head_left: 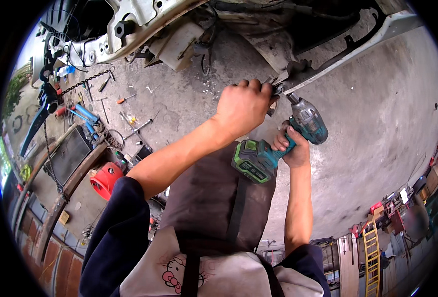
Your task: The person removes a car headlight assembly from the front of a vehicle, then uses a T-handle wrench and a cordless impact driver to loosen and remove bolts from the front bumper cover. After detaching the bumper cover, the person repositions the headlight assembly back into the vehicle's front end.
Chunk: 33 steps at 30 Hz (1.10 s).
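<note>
My right hand [295,147] is wrapped round the grip of a teal and black cordless impact wrench [309,121]. A green-edged battery pack [254,161] sits at the tool's lower left. Its socket end points up at the end of a long pale vehicle body rail [347,59]. Just left of the socket, my left hand [244,108] is closed, knuckles up, at a dark metal piece [277,89] by the rail's end. What its fingers hold is mostly hidden by the hand. A rusty, dirty body panel [271,49] rises behind both hands.
A stripped vehicle front [130,29] spans the top. Screwdrivers, a cross wrench [138,129] and other tools lie on the concrete floor at left, near a red round object [106,179] and a hanging chain [86,81]. A yellow ladder [371,257] is at lower right.
</note>
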Each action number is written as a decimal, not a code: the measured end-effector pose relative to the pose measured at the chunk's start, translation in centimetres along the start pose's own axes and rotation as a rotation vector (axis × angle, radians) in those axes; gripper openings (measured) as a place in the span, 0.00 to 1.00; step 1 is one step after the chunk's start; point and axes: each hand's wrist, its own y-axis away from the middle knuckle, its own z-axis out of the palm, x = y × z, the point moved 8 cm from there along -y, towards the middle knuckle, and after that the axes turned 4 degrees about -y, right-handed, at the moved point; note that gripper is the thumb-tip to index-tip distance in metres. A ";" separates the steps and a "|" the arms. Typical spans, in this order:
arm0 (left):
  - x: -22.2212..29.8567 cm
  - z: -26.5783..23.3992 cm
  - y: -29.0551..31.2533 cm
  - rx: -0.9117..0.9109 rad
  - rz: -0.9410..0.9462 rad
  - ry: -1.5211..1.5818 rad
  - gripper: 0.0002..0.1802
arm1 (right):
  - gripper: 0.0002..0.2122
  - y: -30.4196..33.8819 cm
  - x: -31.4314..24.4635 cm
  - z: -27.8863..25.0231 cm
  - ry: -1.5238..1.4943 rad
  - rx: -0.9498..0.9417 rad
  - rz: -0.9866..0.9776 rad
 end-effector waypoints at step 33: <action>0.2 1.2 3.0 0.579 -0.463 0.371 0.21 | 0.09 1.5 -1.8 1.6 0.061 0.136 0.122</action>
